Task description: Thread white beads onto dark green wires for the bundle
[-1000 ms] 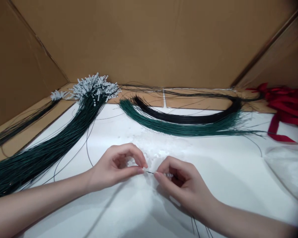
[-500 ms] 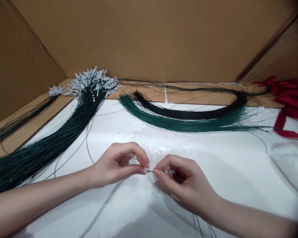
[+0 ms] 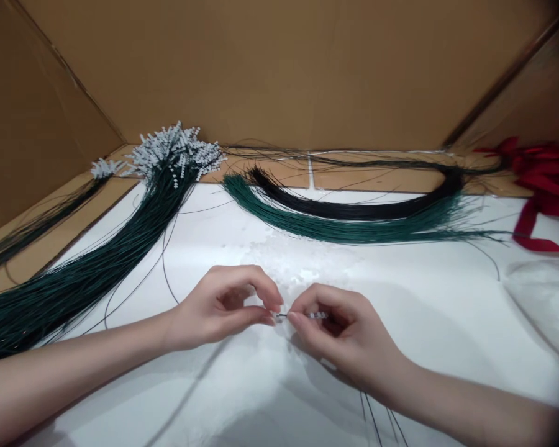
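Note:
My left hand (image 3: 230,304) is closed in a pinch, thumb and forefinger on a tiny whitish bead (image 3: 276,316). A short bit of dark thin wire (image 3: 282,315) spans the small gap between the fingertips of both hands. My right hand (image 3: 349,329) pinches that wire, and a row of white beads (image 3: 317,315) shows inside its curled fingers. Several dark wire ends (image 3: 372,413) stick out below the right wrist. Beyond the hands, loose white beads (image 3: 302,270) are scattered over the white surface (image 3: 205,397).
At left lies a thick bundle of green wires (image 3: 116,254) tipped with white beads, beside a smaller beaded bundle (image 3: 51,217). Behind the hands curve a green wire bundle (image 3: 330,231) and a black one (image 3: 349,210). Red ribbon (image 3: 547,180) and a clear plastic bag (image 3: 547,304) are at right. Cardboard walls (image 3: 279,68) stand behind.
Both hands keep their pinches and have hardly moved. The right hand sits very slightly higher in the view, and the whole scene has shifted a little.

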